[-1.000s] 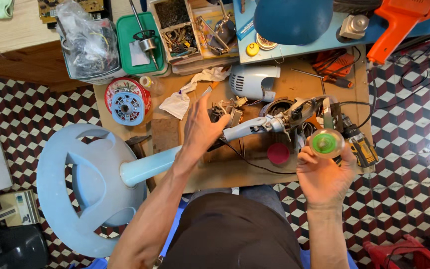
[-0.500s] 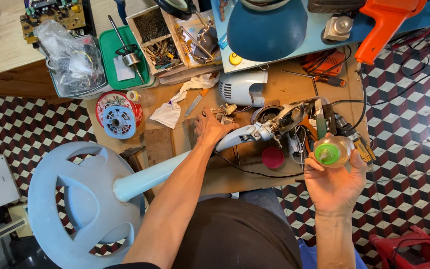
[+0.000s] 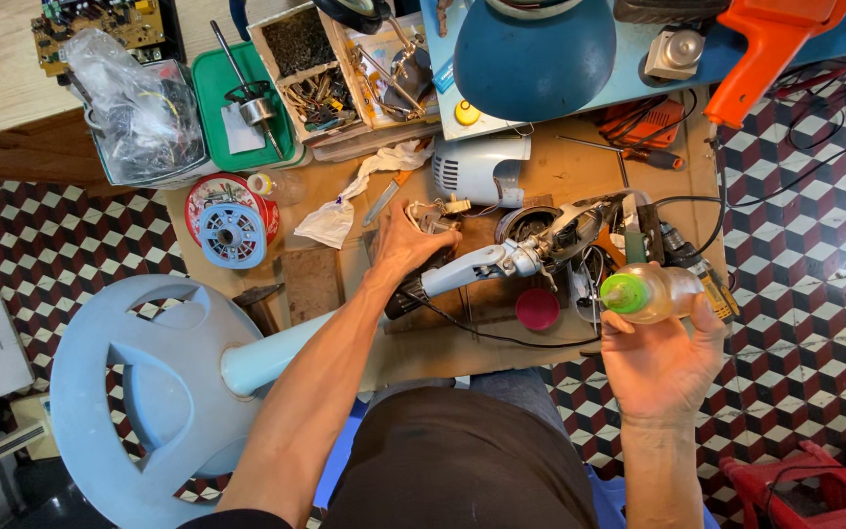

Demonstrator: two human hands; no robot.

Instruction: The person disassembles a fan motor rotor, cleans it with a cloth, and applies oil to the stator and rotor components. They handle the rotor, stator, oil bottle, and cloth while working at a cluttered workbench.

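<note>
Head view: left hand (image 3: 405, 245) now on grinder (image 3: 501, 260).

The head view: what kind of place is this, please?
Probably a small appliance repair workshop: a circuit board, a tray of loose screws and parts, and a fan stand base surround the cluttered workbench.

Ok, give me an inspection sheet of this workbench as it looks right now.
Surface: brown wooden board, crowded.
Job's things: small clear bottle with green cap; grey tool handle.
Clutter: green tray, plastic bag, red cap, white rag.
Grippers: left hand on the handle's end; right hand holds the bottle.
Cables: black cable across the board.
Surroundings: checkered floor, pale blue fan base.
</note>
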